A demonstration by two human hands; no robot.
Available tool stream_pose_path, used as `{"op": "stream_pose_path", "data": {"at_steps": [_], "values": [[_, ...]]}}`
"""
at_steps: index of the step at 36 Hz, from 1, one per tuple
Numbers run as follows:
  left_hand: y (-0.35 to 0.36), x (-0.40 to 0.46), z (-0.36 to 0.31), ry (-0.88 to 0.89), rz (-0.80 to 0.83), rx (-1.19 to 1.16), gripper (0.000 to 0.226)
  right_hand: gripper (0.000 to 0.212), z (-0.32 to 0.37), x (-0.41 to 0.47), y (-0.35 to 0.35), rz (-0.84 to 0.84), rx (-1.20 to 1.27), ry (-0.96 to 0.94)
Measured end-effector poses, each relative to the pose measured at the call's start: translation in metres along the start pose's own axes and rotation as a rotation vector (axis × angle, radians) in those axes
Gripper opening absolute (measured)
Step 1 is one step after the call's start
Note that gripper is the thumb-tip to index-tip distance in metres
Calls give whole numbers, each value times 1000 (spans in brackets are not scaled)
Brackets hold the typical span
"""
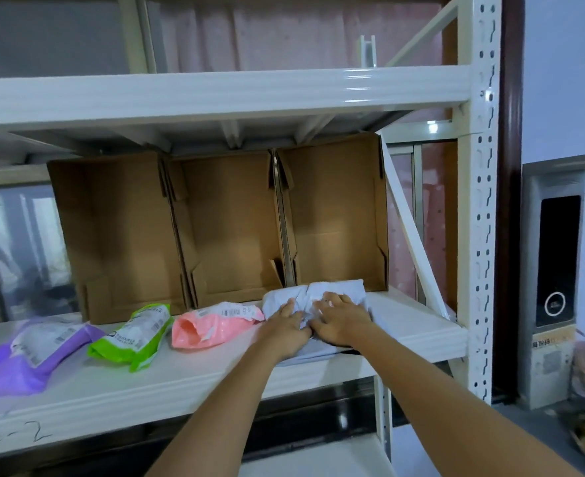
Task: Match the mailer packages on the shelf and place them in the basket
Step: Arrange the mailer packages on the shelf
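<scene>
A pale grey mailer package (335, 290) lies on the white shelf (180, 383) at the right, in front of the rightmost cardboard box. My left hand (285, 327) and my right hand (341, 320) both rest on top of it, side by side, with fingers spread and fairly straight. To the left along the shelf lie a pink mailer (211, 325), a green mailer (134, 335) and a purple mailer (32, 352), each with a white label. No basket is in view.
Three open cardboard boxes (229, 222) stand on their sides at the back of the shelf, openings facing me. A white upright post (480, 201) and a diagonal brace (415, 242) bound the shelf on the right. Another shelf board (215, 94) runs overhead.
</scene>
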State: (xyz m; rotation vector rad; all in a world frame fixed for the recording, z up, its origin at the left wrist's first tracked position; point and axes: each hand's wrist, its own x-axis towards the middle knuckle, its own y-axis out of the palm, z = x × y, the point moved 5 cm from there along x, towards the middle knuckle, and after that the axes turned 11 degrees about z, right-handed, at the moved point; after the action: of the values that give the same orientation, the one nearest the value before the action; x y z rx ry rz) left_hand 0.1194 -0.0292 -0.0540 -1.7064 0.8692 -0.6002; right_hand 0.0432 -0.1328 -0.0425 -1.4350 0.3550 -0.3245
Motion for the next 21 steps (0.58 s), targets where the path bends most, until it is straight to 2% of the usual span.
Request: {"op": "stream_pose_path", "data": {"at_steps": [2,5,7,10,15,18,21], "values": [[-14,4,2,4,-140,-169,46,60,-3,2,-14,-31,31,22],[-33,7,11,-15,-296,-616,37,54,-9,7,-39,-140,61,28],[-37,15,16,-44,-332,-688,38,48,-13,8,-51,-252,23,31],[-30,27,24,-79,-321,-617,42,46,-11,16,-52,-282,23,30],[-18,43,46,-160,-219,-233,62,53,-17,38,-24,-223,52,24],[-18,48,50,-115,-264,-19,70,63,-29,45,-5,-177,57,24],[-19,58,37,23,-272,175,70,66,-29,48,-4,-237,45,-8]]}}
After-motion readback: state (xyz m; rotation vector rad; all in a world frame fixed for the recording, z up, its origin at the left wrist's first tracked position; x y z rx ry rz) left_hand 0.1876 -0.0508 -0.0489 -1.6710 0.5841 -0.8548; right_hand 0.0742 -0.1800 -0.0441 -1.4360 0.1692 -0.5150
